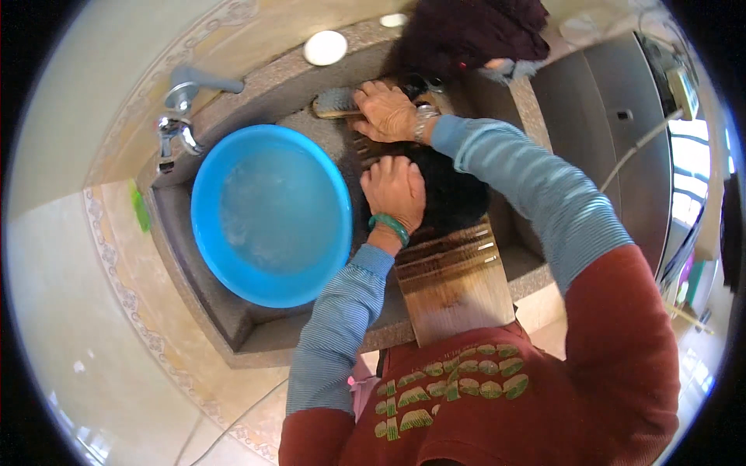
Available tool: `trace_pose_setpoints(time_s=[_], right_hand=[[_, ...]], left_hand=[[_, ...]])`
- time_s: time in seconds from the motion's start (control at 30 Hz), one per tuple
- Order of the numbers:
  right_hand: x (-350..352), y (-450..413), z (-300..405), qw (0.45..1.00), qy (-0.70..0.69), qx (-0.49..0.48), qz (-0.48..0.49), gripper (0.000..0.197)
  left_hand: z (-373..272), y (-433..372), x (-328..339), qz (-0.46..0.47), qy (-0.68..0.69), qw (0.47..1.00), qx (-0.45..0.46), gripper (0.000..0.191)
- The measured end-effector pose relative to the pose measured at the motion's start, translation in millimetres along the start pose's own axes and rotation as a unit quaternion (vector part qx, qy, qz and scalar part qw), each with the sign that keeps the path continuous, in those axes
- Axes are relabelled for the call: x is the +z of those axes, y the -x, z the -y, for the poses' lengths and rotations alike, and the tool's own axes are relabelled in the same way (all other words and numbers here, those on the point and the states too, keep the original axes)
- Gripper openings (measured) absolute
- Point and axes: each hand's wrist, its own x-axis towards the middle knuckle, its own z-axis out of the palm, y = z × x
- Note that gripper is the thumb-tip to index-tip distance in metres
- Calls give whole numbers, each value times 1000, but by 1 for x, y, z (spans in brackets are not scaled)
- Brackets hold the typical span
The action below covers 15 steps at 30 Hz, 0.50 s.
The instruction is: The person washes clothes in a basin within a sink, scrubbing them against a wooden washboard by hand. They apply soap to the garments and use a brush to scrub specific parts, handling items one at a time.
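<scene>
A dark wet cloth (451,183) lies bunched on a ridged wooden washboard (460,291). My left hand (396,189), with a green bangle at the wrist, presses down on the cloth's left side, fingers curled. Farther up the board, my right hand (387,110) rests with bent fingers beside a scrubbing brush (335,103), covering the brush's right end. What lies under the right palm is hidden. The brush has grey bristles and a pale wooden body. Left of both hands stands a blue plastic basin (271,291) holding cloudy water.
The basin and board stand in a stone sink (239,338). A chrome tap (175,137) and a grey pipe (204,80) project at left. On the back ledge are a white round object (325,48) and a dark purple cloth (478,29). A dark grey appliance (600,128) stands to the right.
</scene>
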Motion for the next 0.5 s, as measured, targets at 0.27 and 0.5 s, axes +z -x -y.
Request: trace_pose_setpoints(time_s=[0.27,0.5], right_hand=[[13,-45,-24,996,81,-21,-22,52],[-30,-16,14,994,-99,-41,-27,37]], left_hand=[[-3,-2,0,-14,64,997,-30,21],[0,-2,2,-14,70,996,-45,24]])
